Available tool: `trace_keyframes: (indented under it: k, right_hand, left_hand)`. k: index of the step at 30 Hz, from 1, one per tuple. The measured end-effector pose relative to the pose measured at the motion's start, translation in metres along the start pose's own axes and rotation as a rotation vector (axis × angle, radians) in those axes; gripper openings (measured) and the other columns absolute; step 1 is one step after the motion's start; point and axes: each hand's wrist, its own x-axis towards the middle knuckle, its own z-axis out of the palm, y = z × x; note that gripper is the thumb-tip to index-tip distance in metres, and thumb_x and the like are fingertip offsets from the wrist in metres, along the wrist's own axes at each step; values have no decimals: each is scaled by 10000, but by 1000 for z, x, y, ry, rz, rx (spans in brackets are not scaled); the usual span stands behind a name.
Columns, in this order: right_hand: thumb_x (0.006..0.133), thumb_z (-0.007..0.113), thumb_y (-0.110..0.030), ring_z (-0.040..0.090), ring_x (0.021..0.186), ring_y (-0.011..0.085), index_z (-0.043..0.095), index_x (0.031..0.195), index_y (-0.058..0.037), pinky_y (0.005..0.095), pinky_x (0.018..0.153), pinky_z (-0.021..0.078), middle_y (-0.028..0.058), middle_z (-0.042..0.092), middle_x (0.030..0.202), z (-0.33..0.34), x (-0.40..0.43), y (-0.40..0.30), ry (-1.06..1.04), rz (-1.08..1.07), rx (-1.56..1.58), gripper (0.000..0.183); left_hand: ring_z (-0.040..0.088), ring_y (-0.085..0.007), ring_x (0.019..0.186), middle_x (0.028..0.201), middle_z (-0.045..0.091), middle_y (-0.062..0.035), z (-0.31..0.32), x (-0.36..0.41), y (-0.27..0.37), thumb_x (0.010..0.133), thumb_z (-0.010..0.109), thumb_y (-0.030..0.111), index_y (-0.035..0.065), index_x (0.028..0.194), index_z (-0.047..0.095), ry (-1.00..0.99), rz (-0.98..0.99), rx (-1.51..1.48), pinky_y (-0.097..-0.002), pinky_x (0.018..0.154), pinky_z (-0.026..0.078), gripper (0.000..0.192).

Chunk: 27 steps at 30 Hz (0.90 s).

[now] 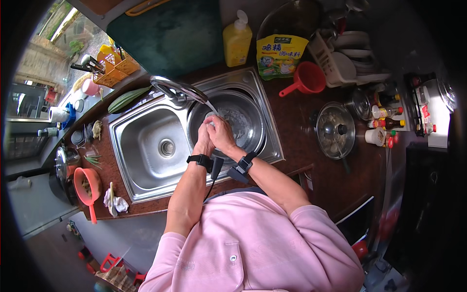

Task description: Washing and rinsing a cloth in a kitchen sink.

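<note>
My left hand (205, 138) and my right hand (223, 134) are pressed together over the right basin of the steel sink. Both are closed around a small pale grey-green object (210, 116), mostly hidden by the fingers, so its kind is unclear. Water runs from the chrome faucet (182, 87) onto it. Below the hands, a large stainless steel bowl (251, 126) sits in the basin with water in it. The left sink basin (142, 153) shows its drain strainer.
A green gourd (127, 99) lies behind the sink. Detergent bottle (238, 42), seasoning bag (281, 56) and red ladle-shaped strainer (310, 77) stand behind right. A glass-lidded pan (335, 130) is at right; an orange-pink handled colander (87, 186) and a cloth (118, 203) at left.
</note>
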Motion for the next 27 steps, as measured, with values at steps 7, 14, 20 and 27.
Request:
trace_keyframes:
  k: [7,14,20,27]
  right_hand:
    - [936,570,-283,663,844,430,644,962,-80,548,711,513,205,692,842,-16,21,36,142,292,-378,217]
    - [902,633,-300,669,891,405,678,905,-106,518,737,516,169,710,901,-55,37,82,225,502,-442,200]
    - [885,604,-147,558,1154,415,644,1178,-140,493,880,506,218,542,1326,-50,-2,103,-78,397,-603,296]
    - [833,675,-207,307,1401,465,365,1496,-285,614,1031,395,177,172,1616,-17,-22,116,-295,437,-771,736]
  left_hand:
    - [645,-253,1023,1127,639,-110,103,-58,-18,1046,430,189,-1,1248,546,108,97,429,-407,899,544,300]
    - [666,-182,938,1112,667,-95,88,-82,10,966,593,155,-29,1189,604,193,210,704,-322,752,557,289]
    - [590,-295,1191,1292,611,-211,26,-59,8,906,663,166,7,1431,455,341,289,1313,-364,965,482,587]
    - [532,-312,1255,1381,541,-212,60,-70,-14,920,665,256,89,1531,328,466,-200,979,-408,992,443,718]
